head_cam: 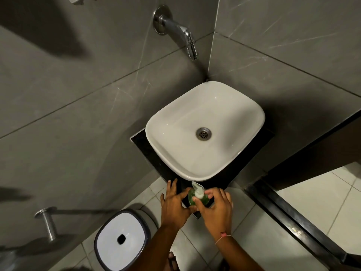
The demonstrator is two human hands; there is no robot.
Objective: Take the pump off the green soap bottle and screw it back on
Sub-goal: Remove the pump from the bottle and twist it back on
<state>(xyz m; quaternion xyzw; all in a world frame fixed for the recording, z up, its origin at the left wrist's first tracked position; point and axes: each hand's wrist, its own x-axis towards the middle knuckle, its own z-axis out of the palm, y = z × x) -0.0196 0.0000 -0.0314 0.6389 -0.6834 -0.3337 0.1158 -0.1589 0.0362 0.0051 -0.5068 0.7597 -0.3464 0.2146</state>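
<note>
Soap bottle [192,198], green, stands on the near corner of the dark surface [140,141], low in the centre of the frame, just in front of the white basin [244,137]. Its white pump [198,190] sits on top, the spout pointing toward the basin. I see my left hand [173,204] against the bottle's left side, thumb and forefinger touching the green body while the other fingers lie spread on the surface edge. My right hand [214,208] has its grip closed around the base of the pump, fingertips [197,200] pinching the collar from the right. A thin band [223,236] circles that wrist. At the top of the frame a metal tap [181,34] juts from the grey tiled wall. At lower left a white-lidded bin [122,239] stands on the floor.
</note>
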